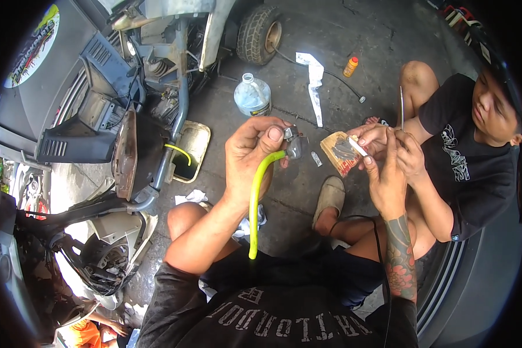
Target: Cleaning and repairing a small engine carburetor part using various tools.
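My left hand grips a small dark fitting coated in grey material, with a bright yellow-green hose hanging down from it. My tattooed right hand has thumb and index finger raised and apart beside a torn cardboard piece smeared with grey paste. A white flat stick lies across that piece, among a co-worker's fingers; overlap hides exactly who holds what there. A thin upright rod rises from those fingers.
A partly dismantled vehicle fills the left, with a wheel behind. A tray of dark liquid, a plastic jug, an orange bottle and a white paper strip lie on the ground. A co-worker sits close at right.
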`<action>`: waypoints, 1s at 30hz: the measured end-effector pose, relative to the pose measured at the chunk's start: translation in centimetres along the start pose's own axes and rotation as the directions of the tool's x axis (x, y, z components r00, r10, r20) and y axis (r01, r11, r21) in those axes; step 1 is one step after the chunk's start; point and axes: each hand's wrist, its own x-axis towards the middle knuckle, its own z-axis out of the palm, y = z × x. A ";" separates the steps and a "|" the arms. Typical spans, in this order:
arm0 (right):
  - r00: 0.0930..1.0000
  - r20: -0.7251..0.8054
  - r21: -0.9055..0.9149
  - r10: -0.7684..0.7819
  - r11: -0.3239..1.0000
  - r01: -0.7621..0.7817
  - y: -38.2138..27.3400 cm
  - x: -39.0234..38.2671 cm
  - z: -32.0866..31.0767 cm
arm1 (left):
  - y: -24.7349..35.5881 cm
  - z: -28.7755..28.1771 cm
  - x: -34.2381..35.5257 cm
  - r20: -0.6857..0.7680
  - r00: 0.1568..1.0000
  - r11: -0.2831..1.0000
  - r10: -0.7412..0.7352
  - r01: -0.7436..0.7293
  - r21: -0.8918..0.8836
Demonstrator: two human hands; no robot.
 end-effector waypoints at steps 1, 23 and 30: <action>1.000 -0.005 0.000 0.002 1.000 -0.002 -0.3 -0.1 -0.4 | 0.0 0.2 0.0 0.005 1.000 1.000 0.001 -0.001 0.001; 0.776 0.580 0.581 -0.249 -0.541 -0.608 -13.1 -1.4 -0.1 | -0.2 1.9 -2.4 -0.002 0.939 0.856 0.345 -0.314 0.410; 0.760 0.630 0.630 -0.160 -0.466 -0.621 -11.8 -1.0 -0.7 | -0.1 2.5 -2.1 0.060 0.973 0.882 0.224 -0.228 0.412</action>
